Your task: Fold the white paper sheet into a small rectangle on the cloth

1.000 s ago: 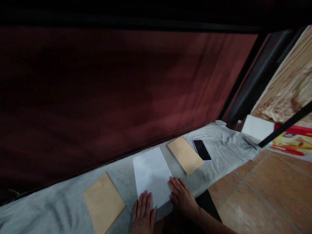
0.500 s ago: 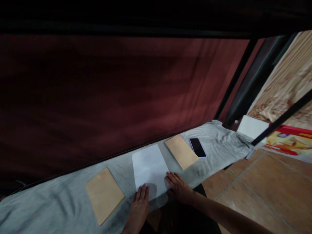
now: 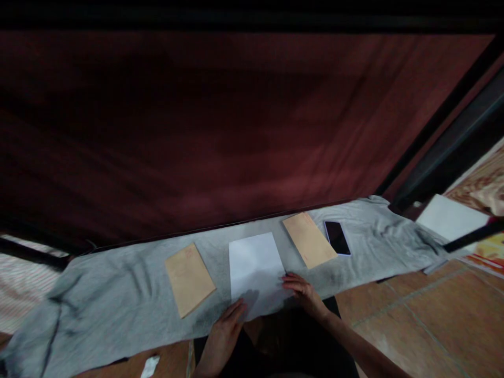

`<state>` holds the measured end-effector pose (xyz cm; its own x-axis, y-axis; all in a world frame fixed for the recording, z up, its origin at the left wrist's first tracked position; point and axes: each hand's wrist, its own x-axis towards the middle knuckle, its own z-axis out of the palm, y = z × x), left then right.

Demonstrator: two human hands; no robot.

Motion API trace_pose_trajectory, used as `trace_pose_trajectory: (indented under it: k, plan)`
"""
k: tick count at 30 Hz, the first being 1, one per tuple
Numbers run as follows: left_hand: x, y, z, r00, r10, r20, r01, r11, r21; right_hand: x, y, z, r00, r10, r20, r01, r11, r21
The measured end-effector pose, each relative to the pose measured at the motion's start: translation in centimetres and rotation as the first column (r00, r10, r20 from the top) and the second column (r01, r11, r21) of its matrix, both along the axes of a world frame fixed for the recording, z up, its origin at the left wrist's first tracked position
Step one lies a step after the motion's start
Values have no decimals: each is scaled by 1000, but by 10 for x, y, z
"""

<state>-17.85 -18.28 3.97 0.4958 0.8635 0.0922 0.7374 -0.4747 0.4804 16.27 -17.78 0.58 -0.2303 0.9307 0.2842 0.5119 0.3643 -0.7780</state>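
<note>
A white sheet of paper [image 3: 254, 262] lies on a grey cloth [image 3: 118, 299] spread over the floor. My left hand [image 3: 222, 333] rests at the sheet's near left corner, fingers stretched out flat. My right hand [image 3: 303, 291] touches the sheet's near right corner with its fingers laid flat. A brown envelope [image 3: 189, 278] lies to the left of the sheet. A second brown envelope [image 3: 309, 239] lies to its right, and a dark phone [image 3: 337, 237] sits face up beside that.
A dark red curtain [image 3: 236, 131] hangs behind the cloth. Tiled floor [image 3: 425, 320] extends to the right. Another white sheet [image 3: 451, 218] lies at the far right near a dark bar. A small white scrap [image 3: 149, 366] lies on the floor near the cloth's front edge.
The view has swung left, showing more of the cloth's left end. Both hands have stayed at the sheet's near corners, sliding slightly toward its near edge.
</note>
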Motion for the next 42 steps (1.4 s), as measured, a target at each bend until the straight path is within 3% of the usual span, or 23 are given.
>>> trace_pose_trajectory:
  k: [5, 10, 16, 21, 25, 28, 31, 37, 42]
  plan:
    - [-15, 16, -4, 969, 167, 184, -163, 986, -35, -4, -10, 9, 973, -49, -226, 26, 994, -103]
    - [-6, 36, -2, 951, 207, 229, -185, 976, -115, -5, -13, 18, 949, -92, -302, 38, 983, -181]
    - [0, 41, -5, 959, 191, 209, -153, 971, -185, -3, -8, 17, 989, -52, -142, 39, 995, -93]
    - [-3, 38, 2, 990, 51, 130, -30, 987, -157, 4, -6, 10, 999, 22, 48, -24, 999, 26]
    - [-3, 40, 5, 993, -38, 107, 52, 990, -133, 4, -4, 16, 986, 99, 133, -107, 993, 55]
    - [-4, 42, -1, 974, 32, 224, -1, 991, -137, 1, -1, 26, 985, 109, 134, -109, 994, -8]
    - [-3, 44, -6, 935, 179, 306, -121, 972, -199, -2, 2, 28, 997, -6, 77, 12, 997, -74]
    - [9, 52, -3, 819, 457, 347, -343, 875, -343, -4, 22, 15, 985, -170, 31, 172, 981, -89]
    - [28, 78, 2, 674, 537, 507, -400, 842, -361, -14, 51, 11, 950, -311, -1, 308, 942, -131]
